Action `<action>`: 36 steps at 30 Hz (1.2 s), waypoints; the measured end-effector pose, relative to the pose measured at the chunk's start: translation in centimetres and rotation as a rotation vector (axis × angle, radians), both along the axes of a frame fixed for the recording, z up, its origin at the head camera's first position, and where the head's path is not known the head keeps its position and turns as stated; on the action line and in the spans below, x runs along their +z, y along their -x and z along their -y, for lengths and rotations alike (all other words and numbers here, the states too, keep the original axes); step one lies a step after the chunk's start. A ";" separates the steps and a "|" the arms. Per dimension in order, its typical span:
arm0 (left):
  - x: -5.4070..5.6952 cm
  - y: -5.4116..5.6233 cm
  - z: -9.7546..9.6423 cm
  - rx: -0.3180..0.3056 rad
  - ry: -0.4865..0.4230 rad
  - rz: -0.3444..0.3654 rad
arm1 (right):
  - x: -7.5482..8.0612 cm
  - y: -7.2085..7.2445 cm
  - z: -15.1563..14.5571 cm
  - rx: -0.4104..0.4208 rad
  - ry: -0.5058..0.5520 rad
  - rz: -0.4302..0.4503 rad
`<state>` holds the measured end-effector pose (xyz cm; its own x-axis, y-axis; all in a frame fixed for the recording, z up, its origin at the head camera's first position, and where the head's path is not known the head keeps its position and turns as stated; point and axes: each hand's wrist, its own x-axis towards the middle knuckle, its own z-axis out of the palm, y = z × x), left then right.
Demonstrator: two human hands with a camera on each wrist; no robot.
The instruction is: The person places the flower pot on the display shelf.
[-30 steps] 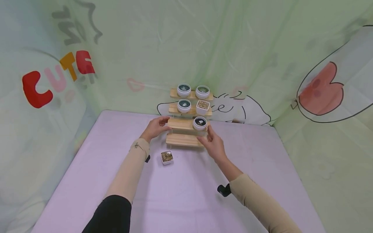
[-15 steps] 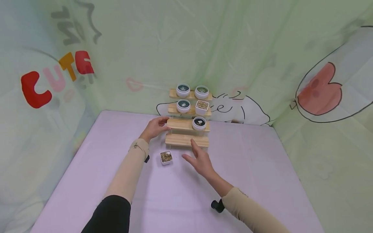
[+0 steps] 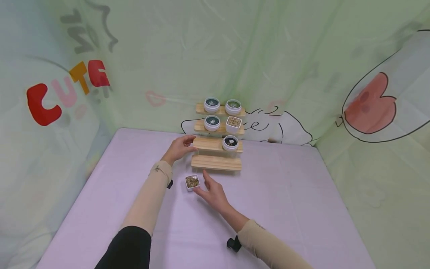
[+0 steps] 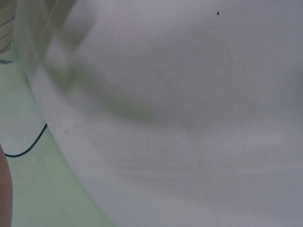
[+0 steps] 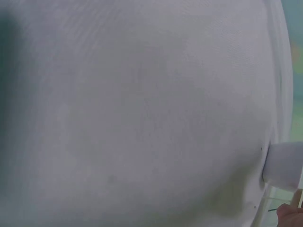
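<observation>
My left hand holds the left end of a tiered wooden display stand, thumb and fingers at the second board from the front. In the left wrist view only a sliver of that hand shows. A small square white pot filled with tan gravel-like bits stands on the cloth before the stand. My right hand is just right of this pot, thumb and fingers spread apart, thumb tip right at its near corner. The right wrist view catches the white pot beside a fingertip.
On the stand's upper boards sit round white tubs with dark tops, another round tub and a square white pot of pale bits. A lilac cloth covers the table. Printed green curtains hang around it.
My right hand has left the right end of the stand and moved left and toward me, to the square pot. The left hand has stayed at the stand.
</observation>
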<state>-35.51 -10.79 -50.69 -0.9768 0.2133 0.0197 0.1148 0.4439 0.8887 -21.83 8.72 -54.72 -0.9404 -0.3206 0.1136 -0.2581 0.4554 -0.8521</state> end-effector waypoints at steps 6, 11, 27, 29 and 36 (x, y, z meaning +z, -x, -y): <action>0.1 0.0 0.0 0.000 0.009 -0.008 | -0.9 0.1 0.8 -0.002 -0.019 0.032; 0.1 -0.1 0.1 0.003 -0.005 -0.019 | -1.7 0.2 1.4 -0.012 0.000 0.047; -0.3 0.1 0.1 -0.012 -0.027 -0.024 | -3.0 0.6 2.8 -0.072 0.027 0.014; -0.3 0.1 0.1 -0.013 -0.023 -0.023 | -3.0 0.6 2.8 -0.072 0.032 0.006; -0.4 0.2 0.1 -0.015 -0.025 -0.023 | -2.8 0.6 2.8 -0.072 0.023 0.031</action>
